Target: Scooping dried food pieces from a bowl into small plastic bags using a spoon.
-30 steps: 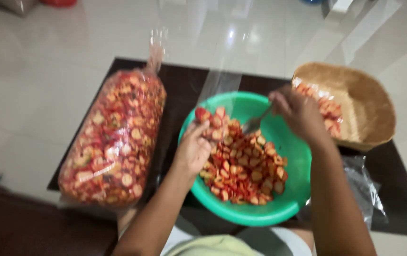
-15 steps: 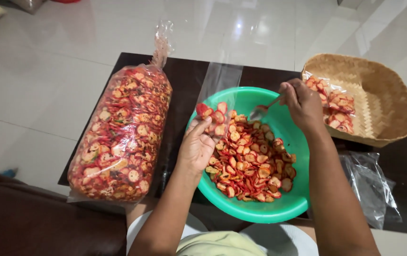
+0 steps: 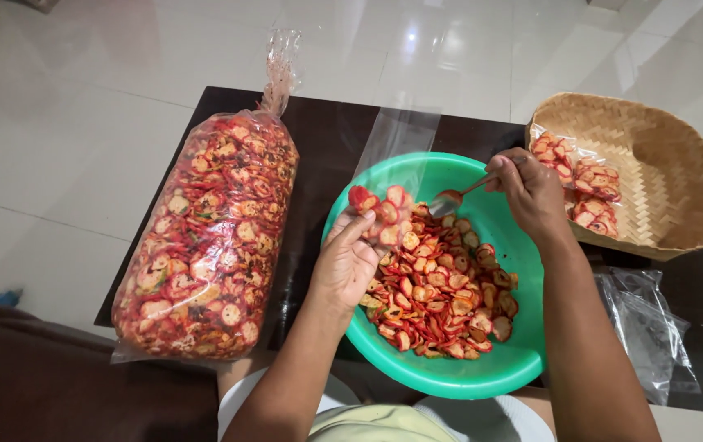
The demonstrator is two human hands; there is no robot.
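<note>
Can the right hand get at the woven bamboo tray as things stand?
Probably yes. The right hand hovers beside the woven bamboo tray with nothing between them, but its grip is taken up by a metal spoon over the green plastic bowl.

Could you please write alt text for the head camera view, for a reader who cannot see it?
Over a green bowl of red chips, the left hand holds a small clear bag part-filled with chips while the right hand holds a spoon. A large full bag lies left, a woven basket right.

right hand (image 3: 531, 192) lifted spoon (image 3: 459, 195) from bowl toward small clear bag (image 3: 392, 176), view steadier
</note>
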